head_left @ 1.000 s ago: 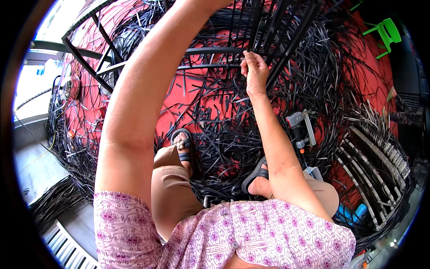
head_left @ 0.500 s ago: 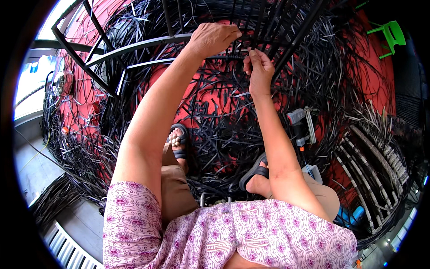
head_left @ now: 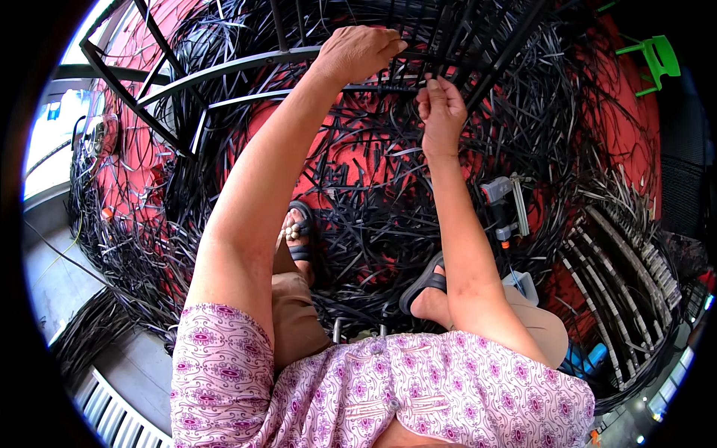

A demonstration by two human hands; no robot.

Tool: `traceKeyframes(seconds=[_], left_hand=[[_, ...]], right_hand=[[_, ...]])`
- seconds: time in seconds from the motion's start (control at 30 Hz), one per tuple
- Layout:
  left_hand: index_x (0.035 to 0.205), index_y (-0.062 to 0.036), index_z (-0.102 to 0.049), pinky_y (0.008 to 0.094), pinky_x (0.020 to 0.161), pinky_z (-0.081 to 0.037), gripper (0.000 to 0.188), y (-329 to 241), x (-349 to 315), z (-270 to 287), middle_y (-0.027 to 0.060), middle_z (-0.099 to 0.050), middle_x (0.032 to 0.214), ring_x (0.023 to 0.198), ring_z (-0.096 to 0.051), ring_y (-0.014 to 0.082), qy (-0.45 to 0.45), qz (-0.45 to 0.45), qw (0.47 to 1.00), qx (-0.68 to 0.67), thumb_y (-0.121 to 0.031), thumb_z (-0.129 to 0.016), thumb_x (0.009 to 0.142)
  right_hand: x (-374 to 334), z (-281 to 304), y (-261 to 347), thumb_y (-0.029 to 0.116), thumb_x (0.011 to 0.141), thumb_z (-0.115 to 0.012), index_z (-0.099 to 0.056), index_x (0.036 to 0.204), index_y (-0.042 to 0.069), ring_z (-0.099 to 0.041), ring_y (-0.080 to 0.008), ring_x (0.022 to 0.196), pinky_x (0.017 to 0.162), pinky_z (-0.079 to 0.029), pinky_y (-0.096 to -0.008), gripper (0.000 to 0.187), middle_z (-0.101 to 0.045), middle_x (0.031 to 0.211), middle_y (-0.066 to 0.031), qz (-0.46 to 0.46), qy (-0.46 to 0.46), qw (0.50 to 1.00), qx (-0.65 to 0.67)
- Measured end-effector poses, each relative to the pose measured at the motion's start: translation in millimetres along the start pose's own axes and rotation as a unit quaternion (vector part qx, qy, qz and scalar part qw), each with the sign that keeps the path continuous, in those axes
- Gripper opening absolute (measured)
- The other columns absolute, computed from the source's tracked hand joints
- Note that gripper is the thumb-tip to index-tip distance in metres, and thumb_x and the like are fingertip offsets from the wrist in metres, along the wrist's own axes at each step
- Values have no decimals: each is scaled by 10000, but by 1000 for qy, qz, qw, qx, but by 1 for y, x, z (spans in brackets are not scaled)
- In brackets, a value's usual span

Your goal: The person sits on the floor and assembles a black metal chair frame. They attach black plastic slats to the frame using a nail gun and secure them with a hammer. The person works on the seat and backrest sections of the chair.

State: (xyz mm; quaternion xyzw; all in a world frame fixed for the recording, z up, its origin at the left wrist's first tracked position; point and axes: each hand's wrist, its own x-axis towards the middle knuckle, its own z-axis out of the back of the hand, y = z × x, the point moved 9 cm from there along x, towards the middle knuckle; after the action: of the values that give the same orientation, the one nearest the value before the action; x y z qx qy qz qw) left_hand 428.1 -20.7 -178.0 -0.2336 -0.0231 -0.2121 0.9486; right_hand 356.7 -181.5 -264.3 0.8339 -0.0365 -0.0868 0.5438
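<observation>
A dark metal frame (head_left: 246,69) with curved rails spans the top of the view, black strips (head_left: 448,37) woven across its right part. My left hand (head_left: 358,54) lies over the upper curved rail, its thumb and fingers pinched together at the left edge of the woven strips; what they hold is hidden. Lower and to the right, my right hand (head_left: 444,116) is raised palm up beside the lower rail (head_left: 381,88), which has black strip wound round it there. Its thumb and forefinger pinch what looks like the end of a black strip.
Loose black strips (head_left: 358,209) cover much of the red floor (head_left: 336,164) around my feet. A nail gun-like grey and black tool (head_left: 499,205) lies right of my right forearm. Farther right are a bundle of pale-marked sticks (head_left: 612,291) and a green plastic chair (head_left: 657,63).
Both hands have shifted slightly: the left upward, the right a little to the right. The frame has moved slightly up and left in the view.
</observation>
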Motion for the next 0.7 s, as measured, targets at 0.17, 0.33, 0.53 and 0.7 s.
traceKeyframes(seconds=[0.17, 0.33, 0.53, 0.7], left_hand=[[930, -97, -607, 443, 674, -497, 307, -6, 0, 3, 56, -658, 642, 715, -661, 305, -9, -13, 1000, 7, -378, -488, 955], [976, -107, -610, 452, 680, -501, 270, -8, 0, 4, 73, -644, 629, 708, -658, 315, -2, -11, 1000, 9, -351, -499, 941], [987, -124, -619, 446, 671, -504, 314, -7, 0, 2, 62, -618, 577, 691, -665, 295, -6, -9, 1000, 21, -389, -450, 970], [1023, -127, -632, 444, 676, -508, 345, -7, -1, 2, 79, -627, 595, 691, -667, 301, 7, 0, 1000, 11, -411, -441, 974]], right_hand=[[2, 5, 3, 143, 962, -613, -633, 1042, 1, -466, -41, 519, 452, -351, -186, 165, -625, 718, -21, 0, -10, 1000, -13], [8, -7, -7, 156, 960, -621, -635, 1038, 6, -462, -39, 512, 451, -347, -182, 170, -621, 712, -16, -3, 1, 1000, 3], [17, -14, -11, 181, 957, -633, -645, 1040, 28, -456, -32, 515, 454, -350, -176, 175, -611, 702, -5, 8, 14, 1000, -7], [16, -16, -11, 187, 962, -625, -650, 1023, 29, -455, -31, 518, 455, -351, -175, 172, -605, 697, -1, 13, 9, 1000, -17]])
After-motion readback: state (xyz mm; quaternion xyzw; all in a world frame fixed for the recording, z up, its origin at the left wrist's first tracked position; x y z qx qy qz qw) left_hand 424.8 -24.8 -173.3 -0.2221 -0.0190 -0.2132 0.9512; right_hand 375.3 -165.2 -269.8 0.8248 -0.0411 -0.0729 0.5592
